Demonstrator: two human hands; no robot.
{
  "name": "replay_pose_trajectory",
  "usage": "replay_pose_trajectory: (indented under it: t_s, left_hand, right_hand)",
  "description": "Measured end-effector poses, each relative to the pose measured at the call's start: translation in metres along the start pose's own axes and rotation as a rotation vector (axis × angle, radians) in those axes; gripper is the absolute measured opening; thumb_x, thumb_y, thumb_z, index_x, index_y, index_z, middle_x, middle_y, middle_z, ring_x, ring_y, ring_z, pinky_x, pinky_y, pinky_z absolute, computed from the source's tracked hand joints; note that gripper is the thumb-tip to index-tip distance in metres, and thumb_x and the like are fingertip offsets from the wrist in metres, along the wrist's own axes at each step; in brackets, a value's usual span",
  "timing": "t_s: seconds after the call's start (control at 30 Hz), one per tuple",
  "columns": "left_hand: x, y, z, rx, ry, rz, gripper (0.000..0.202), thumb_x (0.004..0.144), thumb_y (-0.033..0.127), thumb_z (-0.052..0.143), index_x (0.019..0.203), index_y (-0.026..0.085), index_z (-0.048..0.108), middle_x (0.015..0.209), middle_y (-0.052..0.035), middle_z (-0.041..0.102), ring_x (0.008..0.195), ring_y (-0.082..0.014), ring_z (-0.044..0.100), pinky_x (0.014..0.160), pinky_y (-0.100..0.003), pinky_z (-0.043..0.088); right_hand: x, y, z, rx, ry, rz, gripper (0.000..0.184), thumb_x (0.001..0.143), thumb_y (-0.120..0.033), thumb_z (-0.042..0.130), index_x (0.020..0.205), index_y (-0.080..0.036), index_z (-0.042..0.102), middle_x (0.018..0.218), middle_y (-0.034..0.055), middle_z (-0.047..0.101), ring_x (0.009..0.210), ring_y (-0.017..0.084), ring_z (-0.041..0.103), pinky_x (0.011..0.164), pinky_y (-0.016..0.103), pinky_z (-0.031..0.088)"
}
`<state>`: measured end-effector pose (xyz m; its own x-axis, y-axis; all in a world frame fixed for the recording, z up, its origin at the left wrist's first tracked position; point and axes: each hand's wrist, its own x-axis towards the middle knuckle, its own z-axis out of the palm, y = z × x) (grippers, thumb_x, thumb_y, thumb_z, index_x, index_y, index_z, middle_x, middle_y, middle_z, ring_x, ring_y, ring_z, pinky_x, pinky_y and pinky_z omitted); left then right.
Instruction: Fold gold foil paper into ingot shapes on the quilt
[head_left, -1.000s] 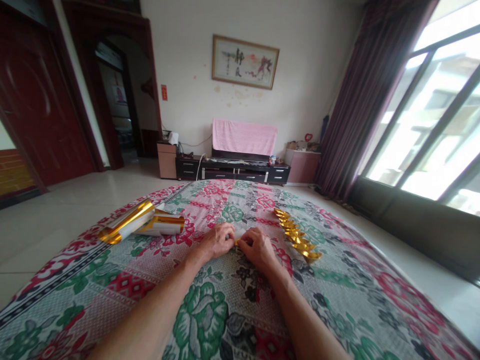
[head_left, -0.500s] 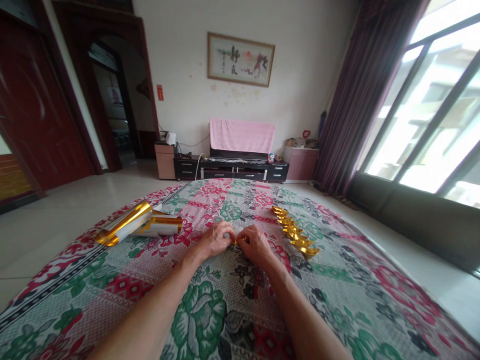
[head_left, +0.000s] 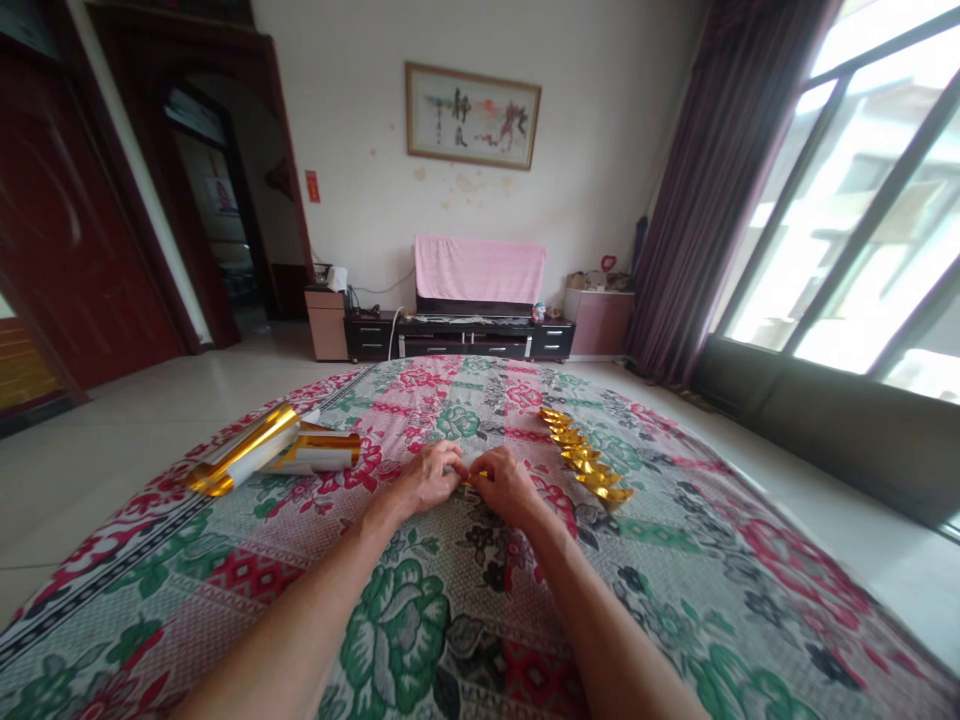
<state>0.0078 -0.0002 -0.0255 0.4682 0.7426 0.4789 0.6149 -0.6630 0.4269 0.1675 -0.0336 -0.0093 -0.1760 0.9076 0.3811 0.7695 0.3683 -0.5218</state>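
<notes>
Both hands are down on the cloth [head_left: 420, 640], knuckles almost meeting. The left hand [head_left: 429, 478] and the right hand [head_left: 504, 484] each pinch one end of a small gold foil piece [head_left: 474, 478]; only a sliver of it shows in the gap between the fingertips, the rest hidden under the curled fingers. So the grip is closed on the foil on both sides, thumbs pressing toward the forefingers.

Out past the right fingers, a little off to the side, a row of folded gold pieces [head_left: 587, 462] lies in a line on the cloth. Well off from the left fingers sit the foil sheets [head_left: 274, 452], loosely rolled.

To my eye the fold in hand wants a firm, even pinch: keep both ends level, press the crease flat against the cloth, and run a thumbnail along it so the thin foil holds shape without tearing or springing open.
</notes>
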Motion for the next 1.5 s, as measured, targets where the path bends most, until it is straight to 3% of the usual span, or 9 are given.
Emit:
replay_pose_trajectory:
  t_s: [0.2,0.47,0.63,0.73,0.87,1.03,1.27,1.5]
  left_hand:
    - [0.001,0.004,0.003,0.024,0.034,-0.019,0.009,0.069,0.017,0.058,0.07,0.018,0.068,0.098,-0.0071,0.062,0.09,-0.0177,0.059,0.085,-0.032,0.046]
    - [0.003,0.003,-0.002,-0.041,0.004,-0.028,0.017,0.066,0.009,0.055,0.07,0.018,0.069,0.097,-0.005,0.062,0.092,-0.0161,0.059,0.086,-0.029,0.047]
    - [0.001,0.001,-0.003,-0.043,0.005,-0.005,0.017,0.067,0.01,0.054,0.071,0.018,0.068,0.099,-0.0054,0.063,0.092,-0.0164,0.058,0.088,-0.03,0.045]
    - [0.002,0.002,-0.004,0.002,-0.012,0.037,0.021,0.067,0.008,0.051,0.07,0.02,0.068,0.098,-0.004,0.064,0.094,-0.0172,0.057,0.091,-0.032,0.042]
    - [0.002,0.003,-0.007,0.08,-0.017,0.077,0.028,0.065,0.004,0.048,0.068,0.023,0.069,0.103,-0.0024,0.062,0.101,-0.0188,0.053,0.095,-0.037,0.038]
    - [0.001,0.007,-0.012,0.143,0.01,0.079,0.028,0.068,0.006,0.047,0.066,0.023,0.069,0.109,-0.0036,0.057,0.104,-0.0202,0.049,0.096,-0.038,0.036]
    - [0.0,0.02,-0.016,0.235,-0.055,0.058,0.023,0.071,0.011,0.048,0.068,0.022,0.067,0.075,-0.0032,0.056,0.077,-0.0161,0.054,0.073,-0.027,0.045]
    - [-0.002,0.023,-0.02,0.182,-0.116,0.093,0.011,0.072,0.023,0.056,0.076,0.021,0.066,0.078,-0.0035,0.058,0.078,-0.0165,0.056,0.072,-0.026,0.044]
  right_hand:
    - [0.002,0.001,-0.002,0.008,-0.011,0.035,0.016,0.068,-0.01,0.055,0.075,-0.017,0.068,0.076,0.0032,0.06,0.074,0.013,0.054,0.067,0.021,0.04]
    - [0.0,0.001,-0.002,0.026,0.001,0.012,0.017,0.069,-0.01,0.053,0.075,-0.018,0.067,0.077,0.0034,0.06,0.078,0.014,0.054,0.069,0.021,0.041]
    - [-0.006,0.003,-0.001,-0.018,0.1,-0.112,0.021,0.07,-0.013,0.054,0.086,-0.02,0.065,0.105,0.0056,0.058,0.095,0.017,0.052,0.083,0.029,0.038]
    - [-0.006,0.005,0.001,-0.069,0.09,-0.097,0.021,0.074,-0.015,0.051,0.088,-0.023,0.064,0.121,0.0044,0.051,0.11,0.02,0.046,0.089,0.035,0.034]
    - [-0.002,0.008,0.002,-0.082,0.047,-0.053,0.025,0.08,-0.013,0.042,0.088,-0.021,0.064,0.105,0.005,0.06,0.098,0.016,0.052,0.085,0.029,0.036]
    - [-0.002,0.008,0.002,-0.118,0.081,-0.036,0.024,0.074,-0.013,0.05,0.09,-0.022,0.065,0.095,0.0052,0.061,0.091,0.017,0.053,0.081,0.026,0.036]
    - [-0.004,0.005,0.003,-0.149,0.107,-0.055,0.02,0.074,-0.014,0.05,0.081,-0.022,0.067,0.087,0.0056,0.06,0.084,0.016,0.053,0.075,0.025,0.036]
    - [-0.004,0.003,0.001,-0.119,0.125,-0.047,0.02,0.07,-0.011,0.052,0.078,-0.02,0.068,0.082,0.0053,0.06,0.081,0.015,0.054,0.074,0.023,0.038]
